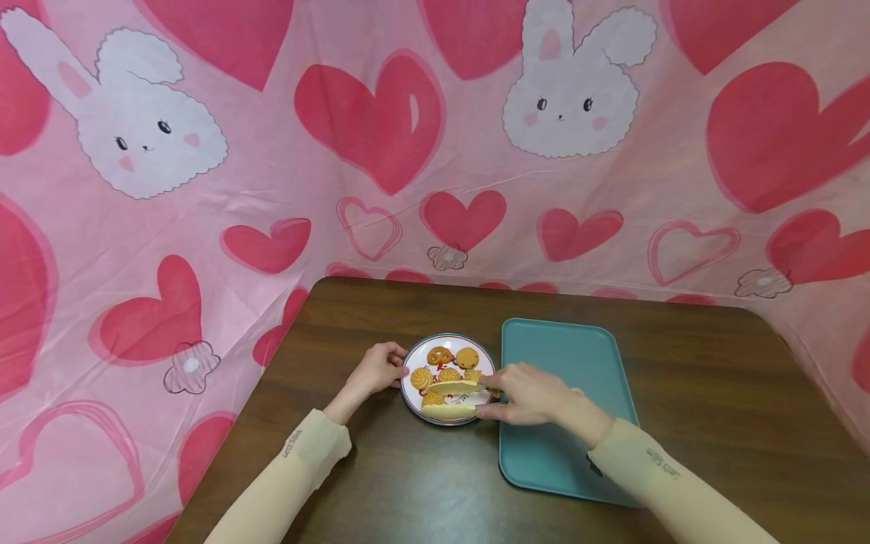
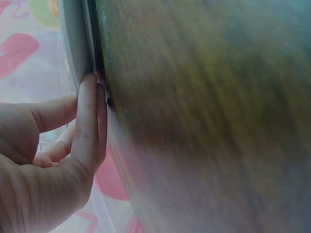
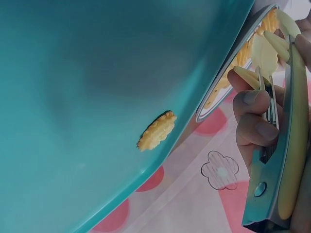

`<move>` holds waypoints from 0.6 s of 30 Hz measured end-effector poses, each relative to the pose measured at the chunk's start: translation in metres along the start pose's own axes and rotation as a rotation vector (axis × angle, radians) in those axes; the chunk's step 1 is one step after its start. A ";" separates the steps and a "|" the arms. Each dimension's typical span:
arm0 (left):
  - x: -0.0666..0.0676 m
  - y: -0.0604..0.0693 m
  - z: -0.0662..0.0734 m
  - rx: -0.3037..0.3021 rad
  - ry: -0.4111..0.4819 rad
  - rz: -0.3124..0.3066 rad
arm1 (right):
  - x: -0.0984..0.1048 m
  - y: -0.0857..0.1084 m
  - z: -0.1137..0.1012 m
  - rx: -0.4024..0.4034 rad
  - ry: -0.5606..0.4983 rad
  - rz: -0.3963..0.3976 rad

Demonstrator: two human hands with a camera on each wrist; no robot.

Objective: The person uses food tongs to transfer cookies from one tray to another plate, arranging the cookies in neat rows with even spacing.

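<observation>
My left hand (image 1: 377,369) grips the left rim of a round white plate (image 1: 448,338), its thumb on the rim and fingers at the edge. In the left wrist view the plate's edge (image 2: 74,46) stands between thumb and fingers. My right hand (image 1: 530,394) holds a pair of tongs (image 1: 450,412) with pale yellow tips and a metal body. The tips lie over the plate's near part, spread apart around a swirl cookie (image 1: 433,399). Also on the plate are a pretzel-shaped cookie (image 1: 439,355), a round cookie (image 1: 467,357) and other swirl cookies (image 1: 421,378).
A teal tray (image 1: 557,347) lies right of the plate, under my right forearm. One ridged cookie (image 3: 156,131) rests on it near an edge. Both stand on a brown wooden table (image 1: 381,468). Behind hangs a pink heart-print cloth (image 1: 476,166).
</observation>
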State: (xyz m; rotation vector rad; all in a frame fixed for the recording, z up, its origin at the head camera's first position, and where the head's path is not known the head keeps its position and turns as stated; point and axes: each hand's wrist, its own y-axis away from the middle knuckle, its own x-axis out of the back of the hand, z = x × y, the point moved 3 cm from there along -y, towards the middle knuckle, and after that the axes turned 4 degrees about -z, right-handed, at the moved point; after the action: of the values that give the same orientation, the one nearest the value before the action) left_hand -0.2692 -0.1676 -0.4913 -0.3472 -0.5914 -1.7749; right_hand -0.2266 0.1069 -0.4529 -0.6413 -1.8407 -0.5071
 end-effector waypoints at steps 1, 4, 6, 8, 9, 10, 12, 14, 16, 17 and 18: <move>0.000 0.000 0.000 -0.002 0.002 0.001 | 0.000 0.000 0.000 -0.004 -0.004 -0.004; 0.000 0.000 0.001 0.000 0.012 0.004 | 0.000 -0.001 0.000 -0.017 -0.009 -0.018; 0.000 -0.001 0.001 -0.001 0.012 0.004 | 0.000 -0.001 0.000 -0.023 -0.014 -0.022; 0.000 0.000 0.001 -0.003 0.007 0.003 | -0.001 -0.002 0.001 -0.026 -0.014 -0.023; 0.000 0.000 0.001 -0.003 0.006 0.003 | -0.001 -0.002 0.001 -0.025 -0.012 -0.022; 0.000 0.000 0.001 -0.003 0.002 0.003 | -0.001 -0.002 0.001 -0.025 -0.010 -0.019; 0.000 0.000 0.001 -0.004 -0.002 0.003 | -0.001 -0.002 0.001 -0.023 -0.008 -0.017; 0.000 0.000 0.001 -0.003 -0.001 0.003 | -0.001 -0.002 0.001 -0.020 -0.004 -0.015; 0.000 0.000 0.001 -0.002 0.001 0.003 | -0.001 -0.002 0.001 -0.021 -0.001 -0.013; 0.000 0.000 0.001 0.000 0.004 0.003 | -0.001 -0.002 0.001 -0.021 0.001 -0.012; 0.000 0.000 0.001 0.000 0.005 0.003 | -0.001 -0.002 0.001 -0.022 0.004 -0.010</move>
State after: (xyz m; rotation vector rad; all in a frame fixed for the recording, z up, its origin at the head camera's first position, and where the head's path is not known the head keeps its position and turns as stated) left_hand -0.2694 -0.1673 -0.4901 -0.3434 -0.5876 -1.7719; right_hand -0.2279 0.1059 -0.4539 -0.6452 -1.8375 -0.5354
